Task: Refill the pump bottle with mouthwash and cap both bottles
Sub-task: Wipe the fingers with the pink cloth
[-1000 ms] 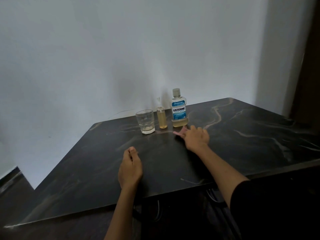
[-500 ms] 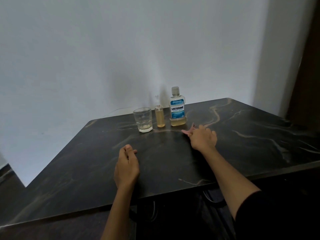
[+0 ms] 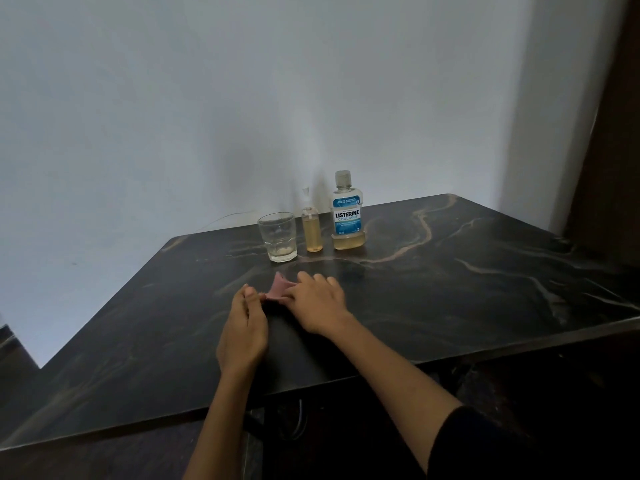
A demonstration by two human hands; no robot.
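A Listerine mouthwash bottle (image 3: 347,216) stands capped at the back of the dark marble table (image 3: 450,289), with a little yellow liquid at its bottom. Left of it stands a small clear pump bottle (image 3: 312,230), mostly full of yellow liquid, its pump top on. A small pink object (image 3: 277,287), perhaps a funnel, lies near the table's middle. My right hand (image 3: 317,303) grips its right side. My left hand (image 3: 244,327) pinches its left end. Both hands rest on the table, well in front of the bottles.
An almost empty drinking glass (image 3: 278,240) stands left of the pump bottle. A pale wall runs close behind the bottles. The table's near edge crosses below my wrists, with dark floor and cables beneath.
My right hand slid the pink object from near the bottles toward me and to the left. My left hand moved up to meet it and took hold of its left end.
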